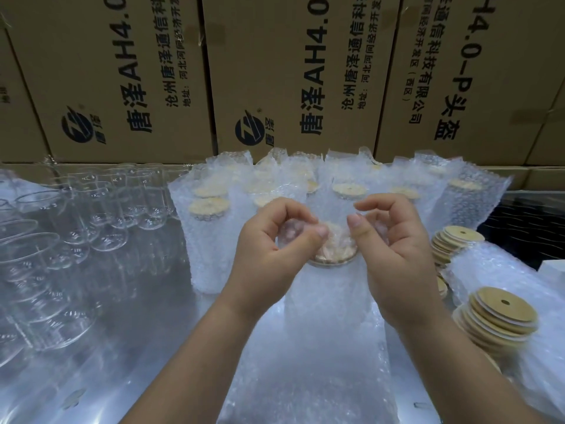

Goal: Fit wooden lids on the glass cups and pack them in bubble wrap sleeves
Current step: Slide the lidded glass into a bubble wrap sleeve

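Glass cup (331, 261) upright at the middle of the desk (146, 368), near the person, already inside a bubble wrap sleeve (327, 319). Wooden lid (332, 251) seated on its mouth, seen through the sleeve's open top and partly blurred by the plastic.

Left hand (269, 252) at the left side of the sleeve's top edge, fingers (316, 231) curled, thumb and forefinger pinching the wrap. Right hand (394, 255) at the right side of the same edge, thumb pressed against the wrap, curled fingers behind it, forefinger arched above. Both hands just above the lid, close together but not touching.

Farther back, a row of packed cups (211, 234) standing in their own sleeves, lids showing at the open tops, crowded against one another. To the left, empty glass cups (76, 231) packed tightly together, bare and open-mouthed.

To the right, two leaning piles of loose lids, the near stack (501, 316) and the far stack (455, 240), each disc with a small hole, resting on flat bubble wrap (495, 270). Beyond everything, at the far edge, a wall of cardboard boxes (128, 78) with black printed lettering.
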